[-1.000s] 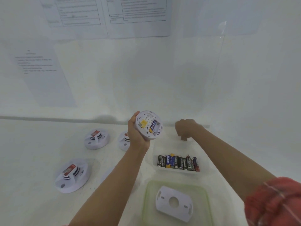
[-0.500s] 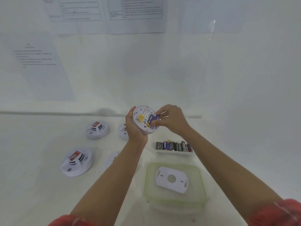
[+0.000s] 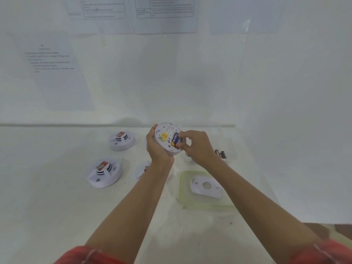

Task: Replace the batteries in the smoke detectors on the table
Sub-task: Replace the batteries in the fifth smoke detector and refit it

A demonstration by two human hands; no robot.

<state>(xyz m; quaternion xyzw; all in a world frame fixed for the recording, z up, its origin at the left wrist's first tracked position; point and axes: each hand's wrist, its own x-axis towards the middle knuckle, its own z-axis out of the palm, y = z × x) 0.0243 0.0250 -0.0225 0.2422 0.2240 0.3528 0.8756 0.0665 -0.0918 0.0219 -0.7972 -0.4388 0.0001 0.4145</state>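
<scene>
Right hand (image 3: 198, 147) moved to battery (image 3: 175, 140) in detector (image 3: 163, 134), white table (image 3: 47, 187), papered wall (image 3: 171, 82)

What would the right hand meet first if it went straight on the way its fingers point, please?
The right hand seems to pinch the blue battery in the back of the held smoke detector, so it meets that first; behind it lies the left hand.

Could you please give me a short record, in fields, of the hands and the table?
Left hand: grips detector, back facing camera
Right hand: pinches battery at that detector's back
Other detectors: two in clear view on table
Tray: holds plate
Spare batteries: beside right wrist, partly hidden
</scene>
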